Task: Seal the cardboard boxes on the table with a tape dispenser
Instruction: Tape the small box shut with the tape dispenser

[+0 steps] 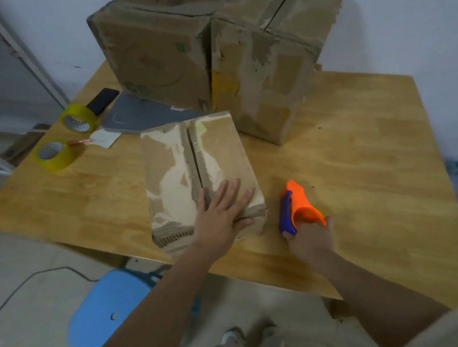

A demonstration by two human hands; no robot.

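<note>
A small worn cardboard box (174, 180) lies flat near the table's front edge, its two top flaps meeting in a lengthwise seam. My left hand (222, 211) rests flat on its near right corner, fingers spread. Just right of the box, my right hand (310, 240) grips the handle of an orange and blue tape dispenser (297, 204), which sits low over the wooden table (356, 157). Two larger cardboard boxes stand at the back: one (155, 54) on the left, one (271, 55) on the right, each with a slit along the top.
Two yellow tape rolls (78, 118) (53, 155) lie at the table's left, with a black phone (102, 100), a grey flat sheet (140, 112) and a white paper. A blue stool (108, 311) stands under the front edge. A metal shelf frame is at far left.
</note>
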